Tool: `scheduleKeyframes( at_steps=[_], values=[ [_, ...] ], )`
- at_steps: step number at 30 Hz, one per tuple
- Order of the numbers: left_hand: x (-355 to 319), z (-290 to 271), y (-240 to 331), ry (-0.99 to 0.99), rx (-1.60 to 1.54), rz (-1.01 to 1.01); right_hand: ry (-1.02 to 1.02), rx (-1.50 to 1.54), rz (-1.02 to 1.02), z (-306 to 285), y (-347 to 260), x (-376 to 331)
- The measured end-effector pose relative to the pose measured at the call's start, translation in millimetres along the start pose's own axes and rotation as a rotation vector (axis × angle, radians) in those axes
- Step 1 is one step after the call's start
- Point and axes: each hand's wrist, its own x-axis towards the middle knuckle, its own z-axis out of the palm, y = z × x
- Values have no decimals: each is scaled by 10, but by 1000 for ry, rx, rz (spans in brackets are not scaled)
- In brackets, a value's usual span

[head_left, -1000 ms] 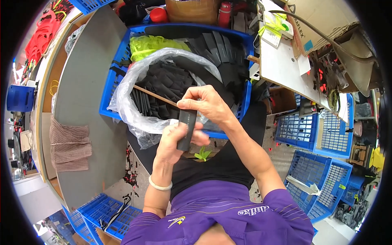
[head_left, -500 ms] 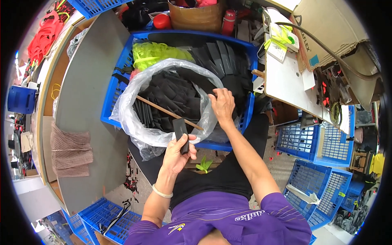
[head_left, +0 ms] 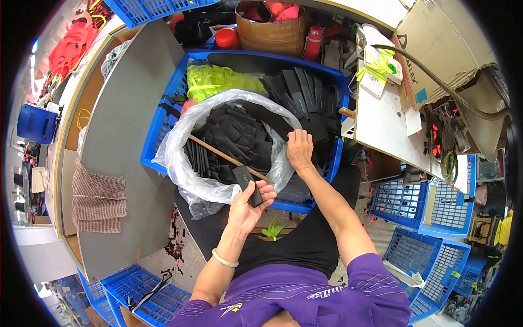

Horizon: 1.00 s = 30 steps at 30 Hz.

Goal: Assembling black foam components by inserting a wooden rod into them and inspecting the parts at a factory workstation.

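Observation:
In my left hand (head_left: 246, 210) is a flat black rectangular strip (head_left: 243, 177), pinched between thumb and fingers over the near rim of a clear plastic bag (head_left: 188, 180). The bag's rim is rolled open, and many similar black strips (head_left: 226, 131) lie loose inside it. Across its mouth lies a thin wooden stick (head_left: 218, 152). My right hand (head_left: 299, 152) is at the bag's right rim, fingers bunched and pointing down beside the black pieces; what its fingertips hold is hidden. Longer black strips (head_left: 299, 90) lie fanned out behind, in the blue crate (head_left: 155, 136) that surrounds the bag.
Bright yellow-green material (head_left: 218, 82) sits at the crate's back left. A grey board (head_left: 125, 136) stands to the left, with a checked cloth (head_left: 101, 201) over it. On the right are a white table (head_left: 387, 122) and blue crates (head_left: 400, 199). A cardboard drum (head_left: 269, 35) stands behind.
My left hand has shifted slightly right and tilted the strip, its fingers loosening outward. My right hand's fingers have drawn together and moved a little down. The whole view has shifted slightly.

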Motion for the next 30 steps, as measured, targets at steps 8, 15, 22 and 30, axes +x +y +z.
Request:
scheduleKeyframes(
  at_steps=[8, 15, 22, 30],
  values=[
    [100, 89, -72, -21, -23, 50, -11, -76, -82, -4, 33, 44],
    [120, 71, -219, 11, -36, 15, -30, -13, -84, -7, -37, 23],
    [414, 93, -84, -9, 24, 123, -63, 399, 160, -188, -54, 169],
    [675, 281, 328, -167, 40, 425, -631, 1505, 725, -1547, 63, -168]
  ],
)
